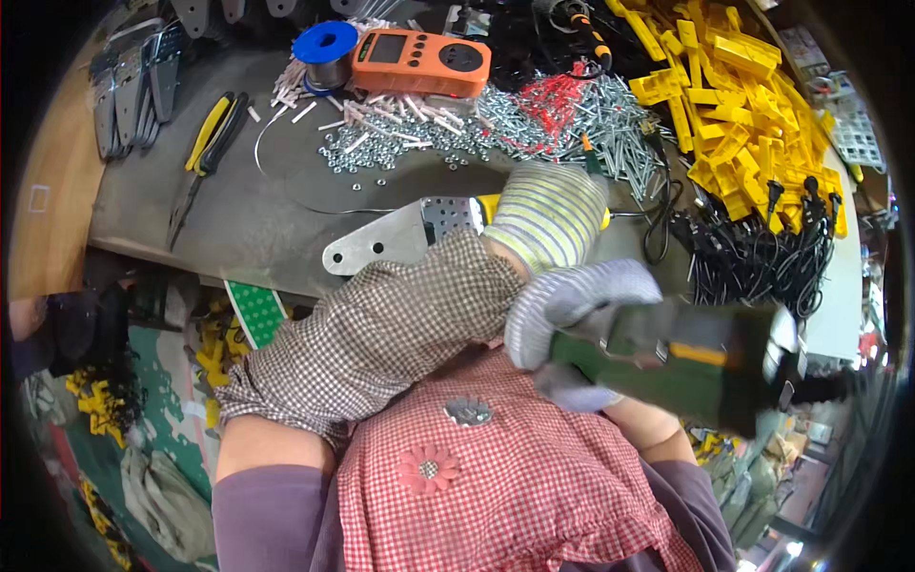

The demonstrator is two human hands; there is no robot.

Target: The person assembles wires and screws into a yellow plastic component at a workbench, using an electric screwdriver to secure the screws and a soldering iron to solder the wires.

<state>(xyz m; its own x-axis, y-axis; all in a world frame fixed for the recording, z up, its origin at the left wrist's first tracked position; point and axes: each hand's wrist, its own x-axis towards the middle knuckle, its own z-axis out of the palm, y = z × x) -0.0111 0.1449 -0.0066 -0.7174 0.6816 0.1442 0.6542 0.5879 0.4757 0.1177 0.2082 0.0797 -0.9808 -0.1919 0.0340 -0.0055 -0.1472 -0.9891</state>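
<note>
My left hand (551,217), in a yellow-and-grey striped glove, wraps over a yellow-handled tool with a perforated metal plate (396,236). Yellow shows on both sides of the glove, and the fingertips are hidden. The flat plate points left over the bench. Closer to my body, my right hand (583,319), in a pale striped glove, is closed around the grip of a dark green power drill (686,367). Motion blurs the drill, whose body stretches to the right; its tip cannot be made out.
Loose screws and nuts (534,124) are heaped across the grey bench (257,224). Behind them are an orange meter (419,63) and a blue wire spool (325,52). Yellow-and-black pliers (212,143) lie left. Yellow plastic parts (743,114) and black cords (762,253) pile up right.
</note>
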